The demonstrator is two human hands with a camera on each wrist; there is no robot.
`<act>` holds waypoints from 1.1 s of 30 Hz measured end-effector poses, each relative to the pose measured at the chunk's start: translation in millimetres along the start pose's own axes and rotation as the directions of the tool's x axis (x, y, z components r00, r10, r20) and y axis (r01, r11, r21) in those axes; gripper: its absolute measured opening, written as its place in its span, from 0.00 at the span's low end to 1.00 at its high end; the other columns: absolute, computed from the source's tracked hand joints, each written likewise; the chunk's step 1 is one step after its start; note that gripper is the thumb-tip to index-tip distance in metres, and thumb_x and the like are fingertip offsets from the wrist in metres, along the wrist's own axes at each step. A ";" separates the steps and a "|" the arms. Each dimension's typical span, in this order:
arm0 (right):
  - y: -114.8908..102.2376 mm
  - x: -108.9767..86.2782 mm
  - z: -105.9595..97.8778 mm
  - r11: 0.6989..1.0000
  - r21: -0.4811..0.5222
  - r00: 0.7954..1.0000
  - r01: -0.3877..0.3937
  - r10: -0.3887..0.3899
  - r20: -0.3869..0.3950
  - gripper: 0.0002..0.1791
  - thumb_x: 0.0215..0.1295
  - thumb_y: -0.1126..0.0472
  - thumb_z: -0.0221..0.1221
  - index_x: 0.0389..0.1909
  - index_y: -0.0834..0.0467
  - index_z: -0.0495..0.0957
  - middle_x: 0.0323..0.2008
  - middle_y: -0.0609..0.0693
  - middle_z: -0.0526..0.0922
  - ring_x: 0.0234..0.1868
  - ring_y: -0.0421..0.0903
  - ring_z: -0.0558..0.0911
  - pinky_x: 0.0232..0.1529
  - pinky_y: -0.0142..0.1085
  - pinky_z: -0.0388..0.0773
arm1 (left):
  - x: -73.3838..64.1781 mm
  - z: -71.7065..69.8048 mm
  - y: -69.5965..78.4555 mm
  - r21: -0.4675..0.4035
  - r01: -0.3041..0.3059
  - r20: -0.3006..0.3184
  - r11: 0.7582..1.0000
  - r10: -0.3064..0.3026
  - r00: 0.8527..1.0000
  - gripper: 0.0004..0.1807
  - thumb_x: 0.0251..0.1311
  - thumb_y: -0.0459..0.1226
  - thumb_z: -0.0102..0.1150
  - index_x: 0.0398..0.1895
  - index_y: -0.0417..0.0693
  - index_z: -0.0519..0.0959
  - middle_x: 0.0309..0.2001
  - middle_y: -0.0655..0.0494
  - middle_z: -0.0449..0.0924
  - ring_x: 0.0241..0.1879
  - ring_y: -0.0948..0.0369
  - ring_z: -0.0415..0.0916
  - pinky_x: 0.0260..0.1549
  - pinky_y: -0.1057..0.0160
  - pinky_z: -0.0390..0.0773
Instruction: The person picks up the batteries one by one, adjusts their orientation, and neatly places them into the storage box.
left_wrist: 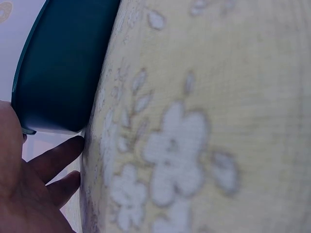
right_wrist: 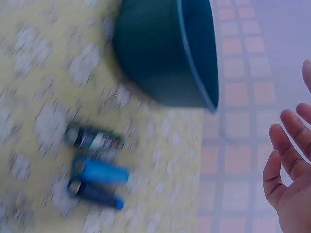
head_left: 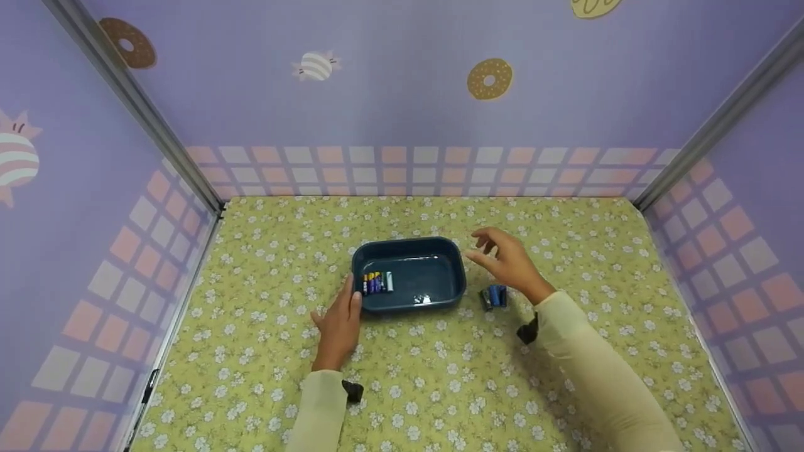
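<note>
A dark blue-green plastic basin (head_left: 418, 307) stands on the table. Several batteries (head_left: 377, 282) lie side by side at its left end. My left hand (head_left: 339, 326) holds the basin's near left corner, thumb at the rim; in the left wrist view two fingers (left_wrist: 58, 158) stretch toward the cloth beside the wall. Just off the basin's right side, my right hand (head_left: 509, 263) hovers with loosely bent fingers and nothing in them. Below it three batteries lie together on the cloth: a dark one with a pale band (right_wrist: 97, 138), a bright blue one (right_wrist: 101, 170) and a dark blue one (right_wrist: 96, 193).
A yellow-green floral cloth (head_left: 251, 351) covers the table. Purple walls with a pink and white checked band (head_left: 396, 169) enclose it at the back and both sides. Metal posts (head_left: 182, 169) stand at the back corners.
</note>
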State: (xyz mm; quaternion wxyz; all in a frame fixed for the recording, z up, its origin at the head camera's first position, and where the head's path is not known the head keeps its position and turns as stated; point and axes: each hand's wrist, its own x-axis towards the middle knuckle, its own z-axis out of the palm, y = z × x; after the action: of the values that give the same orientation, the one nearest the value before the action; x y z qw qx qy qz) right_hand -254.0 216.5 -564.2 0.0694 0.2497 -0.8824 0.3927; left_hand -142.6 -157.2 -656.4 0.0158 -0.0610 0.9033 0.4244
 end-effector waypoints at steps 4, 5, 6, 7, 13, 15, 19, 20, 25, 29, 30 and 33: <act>12.9 -13.0 -6.8 1.000 -0.017 1.000 -0.024 0.024 -0.008 0.23 0.69 0.46 0.65 0.61 0.51 0.78 0.45 0.53 0.83 0.43 0.49 0.81 0.42 0.48 0.79 | -0.2 -0.4 0.3 -0.005 -0.015 -0.005 1.000 0.015 1.000 0.36 0.76 0.67 0.24 0.83 0.76 0.43 0.80 0.61 0.55 0.78 0.47 0.57 0.68 0.25 0.17; 15.9 -16.4 -7.9 0.999 -0.018 0.999 -0.035 0.035 -0.005 0.23 0.69 0.46 0.66 0.61 0.50 0.78 0.45 0.53 0.82 0.43 0.49 0.81 0.42 0.48 0.78 | -0.3 -0.6 0.3 -0.005 -0.017 -0.004 1.000 0.017 1.000 0.36 0.76 0.67 0.23 0.83 0.76 0.43 0.81 0.61 0.55 0.78 0.47 0.57 0.68 0.25 0.17; 18.6 -19.8 -8.7 0.999 -0.019 0.999 -0.047 0.047 0.001 0.23 0.69 0.47 0.66 0.61 0.50 0.78 0.45 0.53 0.82 0.43 0.49 0.81 0.42 0.48 0.78 | -0.3 -0.7 0.4 -0.004 -0.020 -0.002 1.000 0.020 1.000 0.36 0.76 0.67 0.23 0.83 0.75 0.42 0.81 0.60 0.55 0.78 0.46 0.57 0.68 0.25 0.17; 21.3 -23.1 -9.3 0.998 -0.020 0.998 -0.058 0.058 0.008 0.23 0.69 0.47 0.66 0.61 0.50 0.78 0.46 0.53 0.82 0.44 0.49 0.81 0.42 0.47 0.78 | -0.2 -0.8 0.4 -0.003 -0.022 -0.001 1.000 0.022 1.000 0.36 0.76 0.67 0.23 0.83 0.75 0.42 0.81 0.60 0.55 0.78 0.46 0.57 0.68 0.25 0.17; 36.6 -41.9 -9.9 0.991 -0.038 0.991 -0.126 0.127 0.041 0.25 0.67 0.47 0.68 0.62 0.48 0.77 0.48 0.54 0.82 0.45 0.51 0.80 0.42 0.48 0.76 | -0.5 -0.3 0.6 0.000 -0.010 0.003 1.000 0.010 1.000 0.36 0.75 0.68 0.24 0.83 0.77 0.42 0.81 0.60 0.55 0.79 0.47 0.57 0.68 0.25 0.17; 42.4 -47.4 -9.7 0.989 -0.042 0.988 -0.139 0.141 0.056 0.26 0.66 0.48 0.69 0.62 0.48 0.77 0.49 0.54 0.82 0.46 0.53 0.80 0.44 0.50 0.77 | -0.6 -0.1 0.5 -0.003 -0.006 0.001 1.000 0.006 1.000 0.36 0.75 0.68 0.24 0.83 0.77 0.43 0.81 0.61 0.55 0.79 0.47 0.57 0.68 0.25 0.17; 54.1 -57.7 -9.7 0.985 -0.036 0.980 -0.169 0.172 0.103 0.30 0.63 0.44 0.70 0.64 0.49 0.76 0.51 0.55 0.81 0.49 0.55 0.80 0.49 0.54 0.79 | -0.3 0.0 0.3 -0.005 -0.008 -0.001 1.000 0.008 1.000 0.36 0.75 0.68 0.24 0.83 0.77 0.43 0.81 0.61 0.55 0.79 0.47 0.57 0.68 0.25 0.17; 56.6 -59.9 -9.8 0.983 -0.036 0.977 -0.178 0.181 0.116 0.32 0.62 0.42 0.70 0.64 0.50 0.76 0.52 0.55 0.81 0.50 0.55 0.80 0.49 0.54 0.79 | -0.2 0.0 0.2 -0.006 -0.007 -0.002 1.000 0.007 1.000 0.36 0.75 0.68 0.24 0.83 0.77 0.43 0.81 0.62 0.55 0.79 0.47 0.57 0.68 0.25 0.17; 65.6 -69.1 -9.2 0.977 -0.020 0.965 -0.214 0.215 0.152 0.39 0.60 0.40 0.71 0.67 0.55 0.74 0.53 0.58 0.81 0.51 0.55 0.79 0.49 0.55 0.79 | -0.1 -0.2 -0.3 -0.004 -0.004 -0.003 1.000 0.004 1.000 0.36 0.75 0.69 0.24 0.83 0.77 0.42 0.81 0.63 0.54 0.79 0.48 0.56 0.69 0.26 0.17; 71.0 -75.9 -6.3 0.972 -0.024 0.958 -0.232 0.233 0.167 0.40 0.59 0.42 0.73 0.68 0.56 0.74 0.53 0.57 0.81 0.51 0.54 0.79 0.49 0.56 0.79 | 0.0 -0.1 -0.7 -0.005 -0.001 -0.003 1.000 0.001 1.000 0.36 0.75 0.69 0.23 0.83 0.77 0.42 0.81 0.63 0.53 0.79 0.49 0.55 0.69 0.26 0.17; 72.2 -77.4 -5.4 0.971 -0.022 0.956 -0.239 0.240 0.171 0.40 0.58 0.43 0.73 0.68 0.55 0.74 0.52 0.56 0.81 0.51 0.54 0.80 0.50 0.57 0.78 | 0.0 -0.1 -0.8 -0.006 0.000 -0.001 1.000 0.000 1.000 0.36 0.74 0.69 0.23 0.83 0.77 0.42 0.81 0.63 0.53 0.79 0.48 0.55 0.69 0.26 0.17; 75.0 -82.2 -2.9 0.966 -0.017 0.948 -0.257 0.255 0.191 0.40 0.58 0.44 0.74 0.68 0.55 0.74 0.53 0.55 0.81 0.51 0.53 0.80 0.52 0.58 0.78 | 0.6 -0.5 -0.6 -0.001 -0.007 0.001 1.000 0.007 1.000 0.37 0.75 0.69 0.23 0.83 0.75 0.43 0.81 0.60 0.54 0.79 0.46 0.56 0.68 0.25 0.16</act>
State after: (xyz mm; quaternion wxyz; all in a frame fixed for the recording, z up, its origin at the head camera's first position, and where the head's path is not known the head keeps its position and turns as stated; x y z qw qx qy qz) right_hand -220.1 292.8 -637.8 -0.0683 0.1701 -0.9083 0.3760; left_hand -143.1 -158.0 -656.6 0.0148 -0.0577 0.9032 0.4250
